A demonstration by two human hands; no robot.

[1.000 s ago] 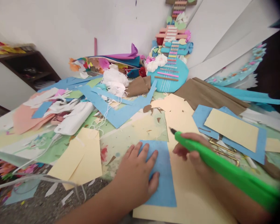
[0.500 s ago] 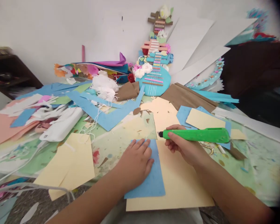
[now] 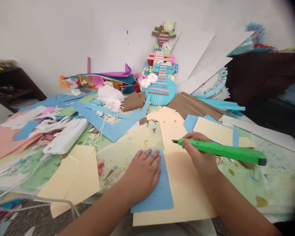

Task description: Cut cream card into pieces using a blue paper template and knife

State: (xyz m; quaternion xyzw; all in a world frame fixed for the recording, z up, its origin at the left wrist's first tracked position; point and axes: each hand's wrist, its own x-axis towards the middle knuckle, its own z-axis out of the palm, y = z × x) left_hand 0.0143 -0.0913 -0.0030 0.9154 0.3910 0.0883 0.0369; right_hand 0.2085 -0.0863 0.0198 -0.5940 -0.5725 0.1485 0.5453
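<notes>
My left hand (image 3: 144,173) lies flat, palm down, on a blue piece of card (image 3: 159,196). That blue card rests on a larger cream sheet (image 3: 189,190) at the near edge of the table. Wrapped in my right hand (image 3: 201,152) is a green utility knife (image 3: 226,151), held above the cream sheet. Its dark tip points left and its rear end points right. Beyond the hands, more cream paper (image 3: 172,129) stretches toward the back of the table.
A decorated blue paper guitar (image 3: 159,91) leans against the wall. Blue strips (image 3: 113,129), white string (image 3: 108,98) and a white power bank-like block (image 3: 66,136) with a cable lie left. Cut cream card (image 3: 73,177) overhangs the front edge. Folded brown paper (image 3: 194,106) lies behind.
My right hand has moved slightly right, and the knife has turned, its rear end swinging out right and lower. The left hand stays on the blue card. The view has shifted slightly.
</notes>
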